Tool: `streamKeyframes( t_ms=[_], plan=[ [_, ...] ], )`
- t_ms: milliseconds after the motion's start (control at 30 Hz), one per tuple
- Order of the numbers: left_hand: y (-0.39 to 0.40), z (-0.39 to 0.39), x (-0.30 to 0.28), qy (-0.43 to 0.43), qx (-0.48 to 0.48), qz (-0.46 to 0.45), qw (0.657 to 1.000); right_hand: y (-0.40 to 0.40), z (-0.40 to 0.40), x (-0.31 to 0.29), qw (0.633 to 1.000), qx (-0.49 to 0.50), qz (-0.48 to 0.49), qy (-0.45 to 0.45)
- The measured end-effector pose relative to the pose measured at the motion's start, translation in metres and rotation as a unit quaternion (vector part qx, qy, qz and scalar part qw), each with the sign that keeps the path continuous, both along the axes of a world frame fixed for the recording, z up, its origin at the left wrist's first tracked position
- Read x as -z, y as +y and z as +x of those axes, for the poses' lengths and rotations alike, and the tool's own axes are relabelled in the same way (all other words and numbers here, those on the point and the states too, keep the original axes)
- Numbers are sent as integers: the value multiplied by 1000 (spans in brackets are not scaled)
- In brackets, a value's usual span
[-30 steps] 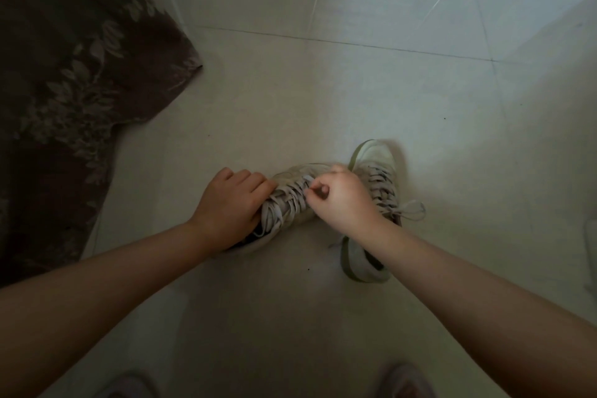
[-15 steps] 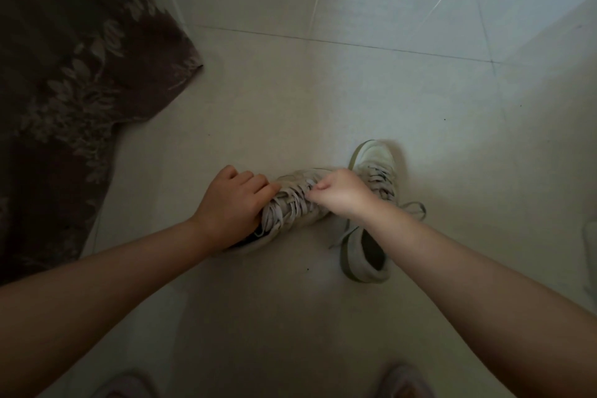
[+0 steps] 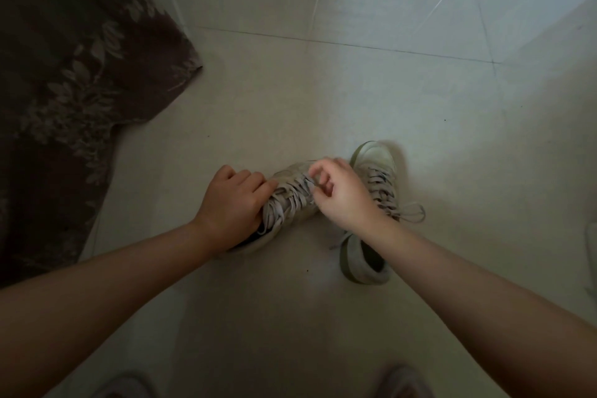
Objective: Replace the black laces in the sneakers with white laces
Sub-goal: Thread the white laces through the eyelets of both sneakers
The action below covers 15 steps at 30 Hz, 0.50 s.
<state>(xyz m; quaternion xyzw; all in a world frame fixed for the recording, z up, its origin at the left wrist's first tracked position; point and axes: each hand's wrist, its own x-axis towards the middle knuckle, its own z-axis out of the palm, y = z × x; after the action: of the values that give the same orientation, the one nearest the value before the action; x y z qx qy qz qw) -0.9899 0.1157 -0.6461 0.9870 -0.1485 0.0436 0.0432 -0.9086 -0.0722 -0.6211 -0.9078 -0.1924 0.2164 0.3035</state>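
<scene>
- Since a second ago, the right hand (image 3: 342, 194) has lifted off the lacing and turned, its thumb and forefinger now pinching a strand of the pale lace (image 3: 292, 197) near the toe end of the left sneaker (image 3: 284, 203).
- That lift suggests a crossing being tugged snug, so lacing on this shoe looks nearly finished.
- Left hand (image 3: 231, 203) has stayed put, fingers curled over the sneaker's side, gripping it steady on the floor (image 3: 290, 100).
- Held sneaker lies with its long axis slanting, toe up-right and away, heel opening toward the person.
- Right sneaker (image 3: 371, 213) sits just beside, toe pointing away, already laced pale with a bow.
- Patterned rug (image 3: 74, 74) lies well apart, left.
</scene>
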Motion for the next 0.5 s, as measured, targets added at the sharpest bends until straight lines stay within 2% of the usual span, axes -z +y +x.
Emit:
streamKeyframes(
  t_ms=[100, 233, 300, 367, 500],
  plan=[
    [-1, 0, -1, -4, 1, 0, 1000, 7, -4, -5, 987, -71, -92, -109],
    [-2, 0, -2, -4, 0, 2, 1000, 17, -5, -7, 978, -60, -163, -118],
    [-1, -1, -2, -2, 0, 1, 1000, 21, -3, -6, 987, -31, -144, -71],
    [-1, -1, -2, -1, 1, 2, 1000, 22, 4, -5, 994, 13, -109, 18],
    [-1, -1, -1, 0, -8, -7, 1000, 17, 13, -12, 981, 54, -19, 184]
  ],
)
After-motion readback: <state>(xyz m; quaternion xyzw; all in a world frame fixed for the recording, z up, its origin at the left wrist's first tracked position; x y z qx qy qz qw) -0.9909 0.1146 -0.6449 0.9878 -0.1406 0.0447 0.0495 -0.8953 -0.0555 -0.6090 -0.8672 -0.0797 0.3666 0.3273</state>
